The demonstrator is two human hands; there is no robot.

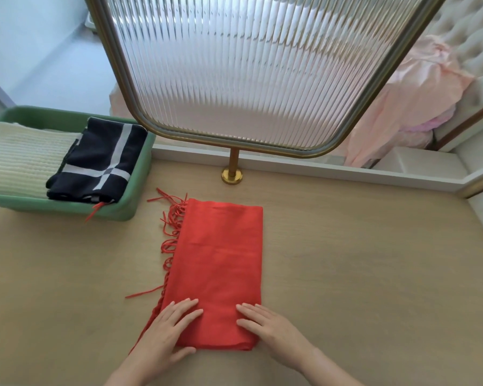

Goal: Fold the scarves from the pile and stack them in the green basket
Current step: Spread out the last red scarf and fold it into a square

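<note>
red scarf [218, 268] laid folded as long rectangle at centre of desk [360, 260]; fringe [170, 227] spilled out along its left edge. near end pressed flat by left hand [168, 327] and right hand [265, 324]; fingers straight, nothing gripped. green basket [140, 174] set far-left, well apart from red scarf; cream scarf [23, 157] and black scarf [101, 160] stacked inside. risk judged: fringe may be trapped in next fold; layers may be slid apart on lift, being only pressed, not pinched.

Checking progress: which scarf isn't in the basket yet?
The red scarf, on the table; cream scarf and black scarf sit in the green basket.
</note>
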